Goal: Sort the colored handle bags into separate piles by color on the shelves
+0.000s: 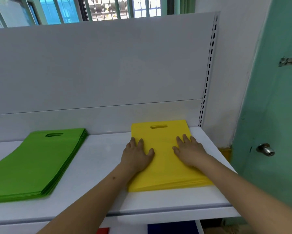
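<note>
Now both my arms reach over the white shelf (98, 168), palms down. Two piles on it, well apart: green bags (30, 164) at left, yellow bags (165, 168) at right against the back panel (98, 65). My left hand (136, 153) and right hand (189, 152) lie flat on the yellow pile, fingers straight and spread, pressing, gripping nothing.
</note>
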Tool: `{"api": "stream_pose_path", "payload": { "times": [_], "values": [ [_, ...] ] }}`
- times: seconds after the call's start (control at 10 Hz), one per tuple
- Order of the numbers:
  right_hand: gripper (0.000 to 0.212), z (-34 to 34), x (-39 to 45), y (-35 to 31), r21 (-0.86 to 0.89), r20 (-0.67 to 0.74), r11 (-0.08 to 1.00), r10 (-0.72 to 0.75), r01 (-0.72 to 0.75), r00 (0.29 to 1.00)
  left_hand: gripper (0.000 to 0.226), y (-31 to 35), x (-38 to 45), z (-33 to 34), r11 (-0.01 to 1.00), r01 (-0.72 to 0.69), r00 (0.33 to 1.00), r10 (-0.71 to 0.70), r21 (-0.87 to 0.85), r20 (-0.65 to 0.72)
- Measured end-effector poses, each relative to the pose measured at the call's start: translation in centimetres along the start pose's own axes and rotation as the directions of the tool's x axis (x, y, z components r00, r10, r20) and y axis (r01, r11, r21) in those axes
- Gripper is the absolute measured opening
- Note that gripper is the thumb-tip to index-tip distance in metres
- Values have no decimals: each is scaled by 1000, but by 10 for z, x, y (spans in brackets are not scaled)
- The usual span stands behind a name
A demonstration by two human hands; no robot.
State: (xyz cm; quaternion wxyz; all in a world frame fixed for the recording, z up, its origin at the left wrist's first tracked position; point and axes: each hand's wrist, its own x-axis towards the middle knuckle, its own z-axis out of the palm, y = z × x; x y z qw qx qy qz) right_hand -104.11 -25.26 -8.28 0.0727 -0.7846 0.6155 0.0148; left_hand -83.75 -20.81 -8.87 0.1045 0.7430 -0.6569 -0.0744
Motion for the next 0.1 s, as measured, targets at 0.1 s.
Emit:
{"api": "stream_pose_path", "payload": {
  "times": [0.1],
  "values": [
    [64,-10,3,3,-5,-20,1000,0,0,1000,79,2,7,-11,997,21,1000,-22,71,19]
  ]
}}
